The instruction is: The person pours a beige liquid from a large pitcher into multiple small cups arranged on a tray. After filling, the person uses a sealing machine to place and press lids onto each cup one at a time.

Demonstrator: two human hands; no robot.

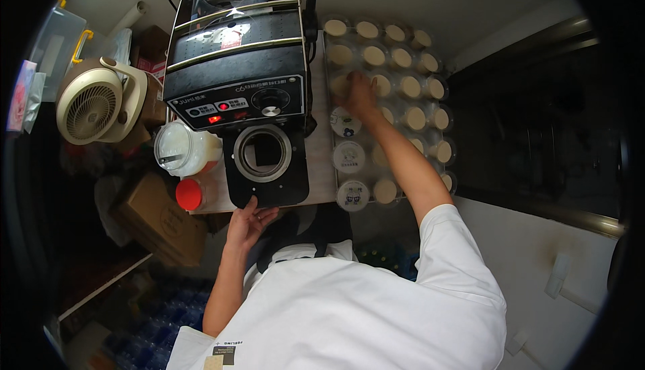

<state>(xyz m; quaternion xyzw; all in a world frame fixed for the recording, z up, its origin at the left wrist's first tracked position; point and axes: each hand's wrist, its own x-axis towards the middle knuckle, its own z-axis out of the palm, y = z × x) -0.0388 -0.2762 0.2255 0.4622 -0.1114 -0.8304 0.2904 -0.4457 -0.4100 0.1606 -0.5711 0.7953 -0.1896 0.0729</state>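
Observation:
A black cup sealing machine (pixel 234 77) stands before me, its small lights lit red. Its black sliding tray (pixel 297 188) is pulled out towards me, with a metal ring (pixel 262 171) in the middle. My left hand (pixel 247 224) is at the tray's front edge, thumb on top and the other fingers in front of it. My right hand (pixel 359 97) reaches over the rows of cups. Its fingers are around a clear plastic cup (pixel 339 86) with pale contents, in the column nearest the machine; the fingertips are partly hidden. Nearer me in that column stand cups with printed film lids (pixel 348 157).
Several cups with pale contents (pixel 415 118) fill the tray at right. Left of the machine stand a lidded tub (pixel 176 145) and a red-capped jar (pixel 189 194). A beige fan (pixel 90 105), cardboard box (pixel 161 219) and clear bin (pixel 60 42) are farther left.

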